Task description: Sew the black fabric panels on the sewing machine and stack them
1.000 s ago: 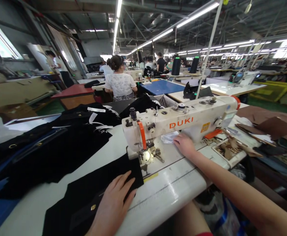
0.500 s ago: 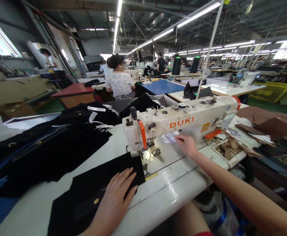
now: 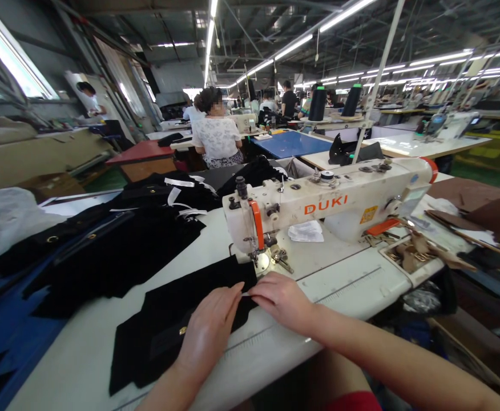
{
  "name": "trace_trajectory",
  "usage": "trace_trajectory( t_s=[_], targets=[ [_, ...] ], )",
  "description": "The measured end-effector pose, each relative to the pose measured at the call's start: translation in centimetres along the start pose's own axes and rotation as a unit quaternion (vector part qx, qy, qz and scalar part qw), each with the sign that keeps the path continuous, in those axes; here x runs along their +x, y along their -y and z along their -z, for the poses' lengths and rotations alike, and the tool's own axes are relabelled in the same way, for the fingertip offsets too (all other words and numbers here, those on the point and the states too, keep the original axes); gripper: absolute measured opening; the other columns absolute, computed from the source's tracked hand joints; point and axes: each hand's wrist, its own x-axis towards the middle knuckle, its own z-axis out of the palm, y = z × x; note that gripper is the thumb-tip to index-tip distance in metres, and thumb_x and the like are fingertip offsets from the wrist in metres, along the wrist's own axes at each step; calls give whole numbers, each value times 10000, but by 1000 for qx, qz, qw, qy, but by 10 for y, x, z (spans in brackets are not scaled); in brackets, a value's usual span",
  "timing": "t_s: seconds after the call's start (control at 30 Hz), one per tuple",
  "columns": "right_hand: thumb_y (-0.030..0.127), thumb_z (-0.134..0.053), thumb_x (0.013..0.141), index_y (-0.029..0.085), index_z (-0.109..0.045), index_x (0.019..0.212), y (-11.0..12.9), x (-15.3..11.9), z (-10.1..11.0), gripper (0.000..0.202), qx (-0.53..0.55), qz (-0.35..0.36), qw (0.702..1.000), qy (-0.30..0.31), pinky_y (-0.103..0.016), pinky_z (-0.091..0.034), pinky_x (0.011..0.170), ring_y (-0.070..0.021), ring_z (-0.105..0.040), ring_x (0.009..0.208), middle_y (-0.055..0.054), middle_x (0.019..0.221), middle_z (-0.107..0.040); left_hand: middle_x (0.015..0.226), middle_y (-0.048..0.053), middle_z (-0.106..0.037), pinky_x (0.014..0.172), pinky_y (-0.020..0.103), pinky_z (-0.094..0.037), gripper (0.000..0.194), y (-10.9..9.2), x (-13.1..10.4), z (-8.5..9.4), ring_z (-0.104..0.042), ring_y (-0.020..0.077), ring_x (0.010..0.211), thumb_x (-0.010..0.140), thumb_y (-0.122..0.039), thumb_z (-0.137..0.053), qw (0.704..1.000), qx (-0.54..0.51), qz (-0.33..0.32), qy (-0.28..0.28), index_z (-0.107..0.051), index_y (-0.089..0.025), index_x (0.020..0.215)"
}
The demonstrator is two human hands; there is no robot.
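A thin white label (image 3: pixel 245 294) spans the small gap between my two hands. My right hand (image 3: pixel 282 299) pinches its right end in front of the needle area. My left hand (image 3: pixel 211 322) is closed at its left end, fingertips and thumb drawn together over the black fabric panel (image 3: pixel 164 305). That panel lies flat on the table, its right part under my hands, with a gold metal fitting (image 3: pixel 183 330) beside my left hand. Just behind stands the white sewing machine (image 3: pixel 293 208) with its lit needle plate. A stack of white labels (image 3: pixel 305 232) rests under the machine arm.
Black fabric pieces (image 3: pixel 117 257) with white tags are heaped at left. A tray (image 3: pixel 419 274) of metal fittings and brown scraps is set into the table at right. Brown material (image 3: pixel 490 211) lies beyond it. A co-worker (image 3: pixel 217 134) sits ahead, facing away.
My right hand has come from the label stack under the machine arm to my left hand, bringing a white label. My left hand's fingers, spread flat before, have closed at the label.
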Motion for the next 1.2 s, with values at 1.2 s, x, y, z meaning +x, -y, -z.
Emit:
trace_trajectory(
  t_s=[1.2],
  targets=[
    [175,-474,947,122,-678,1074,-9,-20,4,246,-79,57,990,98,-356,-459,983,-206,-585,1086,-105,1148,-680,967,78,-691,790,319,-568,294,20,19,-32,-633,195,921,896,-38,-383,987,7,-73,143,-648,-148,963]
  ],
)
